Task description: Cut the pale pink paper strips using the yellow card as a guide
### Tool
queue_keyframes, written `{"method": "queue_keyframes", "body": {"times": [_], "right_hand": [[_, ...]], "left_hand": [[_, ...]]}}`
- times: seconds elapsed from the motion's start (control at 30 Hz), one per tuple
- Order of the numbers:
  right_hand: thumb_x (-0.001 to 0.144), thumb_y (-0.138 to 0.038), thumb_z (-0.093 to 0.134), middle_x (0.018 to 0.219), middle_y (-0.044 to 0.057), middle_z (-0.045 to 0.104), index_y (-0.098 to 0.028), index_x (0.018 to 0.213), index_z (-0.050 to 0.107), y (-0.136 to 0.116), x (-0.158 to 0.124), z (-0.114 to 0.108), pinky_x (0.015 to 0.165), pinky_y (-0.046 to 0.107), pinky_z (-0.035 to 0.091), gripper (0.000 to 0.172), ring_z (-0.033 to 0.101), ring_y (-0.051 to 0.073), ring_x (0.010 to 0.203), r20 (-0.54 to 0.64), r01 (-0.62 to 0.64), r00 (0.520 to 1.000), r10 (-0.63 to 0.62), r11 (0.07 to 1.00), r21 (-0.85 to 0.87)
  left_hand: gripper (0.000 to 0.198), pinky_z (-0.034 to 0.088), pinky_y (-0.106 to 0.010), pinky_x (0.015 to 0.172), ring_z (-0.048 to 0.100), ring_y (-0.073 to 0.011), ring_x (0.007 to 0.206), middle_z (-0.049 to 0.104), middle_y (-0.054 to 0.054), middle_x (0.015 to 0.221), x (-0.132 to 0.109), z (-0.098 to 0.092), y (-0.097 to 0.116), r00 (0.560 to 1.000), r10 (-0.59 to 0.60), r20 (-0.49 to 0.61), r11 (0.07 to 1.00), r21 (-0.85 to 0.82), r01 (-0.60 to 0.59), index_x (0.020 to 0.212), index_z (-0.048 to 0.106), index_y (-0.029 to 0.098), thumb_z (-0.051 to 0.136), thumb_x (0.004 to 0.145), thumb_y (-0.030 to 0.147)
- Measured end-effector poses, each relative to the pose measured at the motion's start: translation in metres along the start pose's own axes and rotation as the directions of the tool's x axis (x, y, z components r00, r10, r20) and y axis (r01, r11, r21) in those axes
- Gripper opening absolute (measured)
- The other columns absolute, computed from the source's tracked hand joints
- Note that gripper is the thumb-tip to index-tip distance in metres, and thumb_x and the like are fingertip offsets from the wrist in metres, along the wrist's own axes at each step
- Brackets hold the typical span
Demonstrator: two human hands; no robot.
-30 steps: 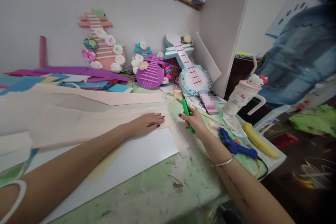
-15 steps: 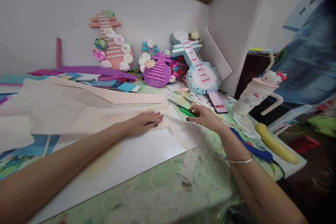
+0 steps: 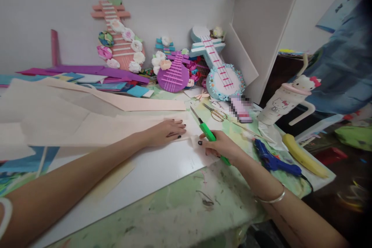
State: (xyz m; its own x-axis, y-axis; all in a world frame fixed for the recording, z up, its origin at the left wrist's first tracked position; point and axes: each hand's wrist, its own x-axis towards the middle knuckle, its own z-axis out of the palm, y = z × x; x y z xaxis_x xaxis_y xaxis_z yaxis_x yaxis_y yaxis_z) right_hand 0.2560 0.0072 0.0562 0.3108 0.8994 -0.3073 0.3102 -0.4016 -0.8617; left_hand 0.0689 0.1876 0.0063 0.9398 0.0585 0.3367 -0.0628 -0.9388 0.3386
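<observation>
My left hand (image 3: pixel 165 131) lies flat with fingers stretched out on a pale peach foam or paper sheet (image 3: pixel 99 131). Under that sheet is a smooth white board (image 3: pixel 145 170). In my right hand (image 3: pixel 223 145) is a green utility knife (image 3: pixel 207 131), its long blade out and pointing away to the upper left. The right fingers are closed round the handle, near the right corner of the white board. A long peach strip (image 3: pixel 151 104) runs behind the sheet. Scissors (image 3: pixel 216 113) lie beyond the knife.
Decorated lute shapes in pink, purple (image 3: pixel 173 75) and pale blue (image 3: pixel 225 81) lean along the wall. Coloured foam sheets (image 3: pixel 101 73) are piled at the back left. At right are a phone (image 3: pixel 241 109), a blue glue gun (image 3: pixel 274 161), a banana (image 3: pixel 305 157) and a tumbler (image 3: pixel 280 102).
My right hand has come nearer and to the left with the utility knife, whose blade now points more steeply away. My left hand has shifted slightly right, still flat on the sheet.
</observation>
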Motion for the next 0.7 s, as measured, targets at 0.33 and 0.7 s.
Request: {"method": "queue_keyframes", "body": {"times": [0.33,0.7], "right_hand": [[0.071,-0.014,0.059,0.036,-0.004,0.044,-0.018,0.046,0.046,0.0,-0.003,-0.005,0.036,0.02,0.025,0.028,0.034,0.005,0.032,-0.023,-0.026,0.999,0.025,0.998,-0.056],[0.075,-0.041,0.066,0.065,-0.002,0.051,-0.02,0.07,0.05,0.016,-0.017,-0.027,0.047,0.023,0.032,0.027,0.044,0.011,0.055,-0.034,0.227,0.964,-0.265,0.879,-0.42]], "left_hand": [[0.032,0.032,-0.041,0.11,0.044,-0.0245,0.134,0.056,-0.007,0.137,0.013,0.002,0.004,0.996,0.021,0.088,0.998,0.052,-0.025,0.124,0.061,0.026,0.043,0.098,0.029],[0.039,0.02,-0.042,0.116,0.032,-0.0213,0.141,0.045,-0.004,0.146,0.007,0.006,0.007,0.987,-0.03,0.159,0.998,0.062,0.02,0.134,0.052,0.026,0.041,0.097,0.028]]}}
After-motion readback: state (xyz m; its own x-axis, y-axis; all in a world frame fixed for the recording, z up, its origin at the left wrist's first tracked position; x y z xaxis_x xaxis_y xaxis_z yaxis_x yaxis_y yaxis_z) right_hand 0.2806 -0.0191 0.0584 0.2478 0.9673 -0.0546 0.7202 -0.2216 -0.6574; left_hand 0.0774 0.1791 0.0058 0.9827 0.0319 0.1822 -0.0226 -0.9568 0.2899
